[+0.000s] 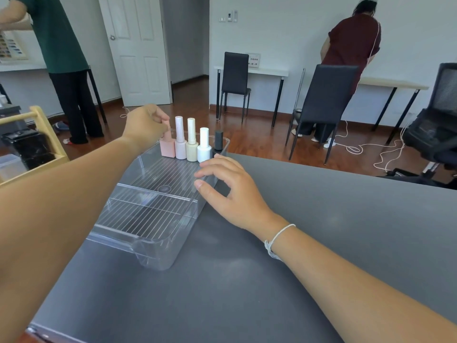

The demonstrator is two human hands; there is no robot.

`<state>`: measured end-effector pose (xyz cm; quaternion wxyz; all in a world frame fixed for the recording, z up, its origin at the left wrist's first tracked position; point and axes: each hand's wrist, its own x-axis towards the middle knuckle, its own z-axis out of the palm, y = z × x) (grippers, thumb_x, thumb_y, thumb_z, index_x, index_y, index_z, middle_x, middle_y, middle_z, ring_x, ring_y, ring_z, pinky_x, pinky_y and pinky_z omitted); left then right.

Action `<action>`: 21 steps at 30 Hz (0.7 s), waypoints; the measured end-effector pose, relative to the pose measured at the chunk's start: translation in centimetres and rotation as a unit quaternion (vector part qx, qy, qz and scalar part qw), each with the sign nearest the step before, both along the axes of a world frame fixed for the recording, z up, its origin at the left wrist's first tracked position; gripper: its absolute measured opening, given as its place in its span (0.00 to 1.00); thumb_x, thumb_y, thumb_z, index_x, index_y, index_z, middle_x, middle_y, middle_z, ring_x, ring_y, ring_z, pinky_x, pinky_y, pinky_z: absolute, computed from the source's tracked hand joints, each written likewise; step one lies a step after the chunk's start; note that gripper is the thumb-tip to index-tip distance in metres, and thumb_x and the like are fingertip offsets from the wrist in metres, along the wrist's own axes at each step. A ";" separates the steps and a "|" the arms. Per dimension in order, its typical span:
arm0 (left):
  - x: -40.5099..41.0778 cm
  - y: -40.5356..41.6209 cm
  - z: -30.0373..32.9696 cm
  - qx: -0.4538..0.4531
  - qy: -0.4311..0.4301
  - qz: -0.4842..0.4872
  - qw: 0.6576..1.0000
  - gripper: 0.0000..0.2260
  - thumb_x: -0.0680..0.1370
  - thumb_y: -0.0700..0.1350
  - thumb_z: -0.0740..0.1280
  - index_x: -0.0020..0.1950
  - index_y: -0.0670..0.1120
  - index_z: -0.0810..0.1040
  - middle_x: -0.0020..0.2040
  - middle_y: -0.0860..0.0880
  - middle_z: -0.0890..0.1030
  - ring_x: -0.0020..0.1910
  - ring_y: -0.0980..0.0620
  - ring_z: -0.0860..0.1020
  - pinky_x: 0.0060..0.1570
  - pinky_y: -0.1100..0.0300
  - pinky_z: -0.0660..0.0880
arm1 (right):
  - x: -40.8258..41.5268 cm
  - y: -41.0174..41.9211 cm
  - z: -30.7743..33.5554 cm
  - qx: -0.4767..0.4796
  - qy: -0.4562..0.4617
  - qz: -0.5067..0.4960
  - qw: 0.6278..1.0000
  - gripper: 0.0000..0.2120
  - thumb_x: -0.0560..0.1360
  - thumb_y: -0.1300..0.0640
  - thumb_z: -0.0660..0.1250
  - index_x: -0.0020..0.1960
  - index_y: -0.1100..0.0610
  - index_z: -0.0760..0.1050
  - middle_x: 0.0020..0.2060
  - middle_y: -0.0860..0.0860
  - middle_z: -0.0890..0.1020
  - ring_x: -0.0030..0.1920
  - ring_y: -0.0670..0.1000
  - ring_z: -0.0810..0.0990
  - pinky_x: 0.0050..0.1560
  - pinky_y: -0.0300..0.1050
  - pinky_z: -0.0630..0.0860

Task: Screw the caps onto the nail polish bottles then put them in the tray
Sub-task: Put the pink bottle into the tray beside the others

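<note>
Resting on the near-right wall of the clear tray [148, 246], your right hand [230, 194] has its fingers loosely spread, thumb against the rim, holding nothing and seemingly steadying the tray on the grey table [321, 231]. Further out, your left hand [146, 126] pinches the cap of the pink bottle [166, 144], which stands at the left end of the far row inside the tray. Beside it, capped and upright, stand the lilac bottle [180, 142], the cream bottle [192, 144], the white bottle [204, 147] and the black bottle [218, 141]. You look to be on the last placement. The next move calls for letting go of the pink cap cleanly, straight up, without tipping its close neighbour.
</note>
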<state>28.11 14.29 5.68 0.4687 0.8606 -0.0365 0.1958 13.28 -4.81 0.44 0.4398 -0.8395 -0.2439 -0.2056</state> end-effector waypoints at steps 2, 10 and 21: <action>0.1 0.0 -0.1 -0.003 -0.002 0.001 1.000 0.09 0.74 0.33 0.63 0.45 0.46 0.76 0.37 0.51 0.76 0.42 0.47 0.78 0.52 0.53 0.77 | 0.0 0.0 0.0 0.003 0.003 0.003 1.000 0.10 0.73 0.51 0.65 0.50 0.54 0.79 0.55 0.47 0.79 0.65 0.43 0.66 0.64 0.29 0.57; 0.4 -0.2 -0.2 -0.003 0.002 0.004 1.000 0.09 0.74 0.34 0.62 0.48 0.47 0.75 0.39 0.50 0.76 0.42 0.48 0.77 0.51 0.55 0.75 | 0.0 0.0 -0.1 0.008 0.004 0.004 1.000 0.09 0.73 0.52 0.66 0.50 0.55 0.80 0.56 0.48 0.79 0.66 0.45 0.67 0.67 0.35 0.60; -1.3 0.2 0.4 -0.007 0.011 -0.002 1.000 0.10 0.74 0.39 0.61 0.52 0.52 0.74 0.50 0.48 0.78 0.42 0.50 0.78 0.37 0.59 0.75 | -0.1 -0.1 -0.2 -0.006 0.020 0.001 1.000 0.13 0.74 0.50 0.64 0.57 0.52 0.78 0.62 0.48 0.76 0.70 0.45 0.63 0.67 0.35 0.57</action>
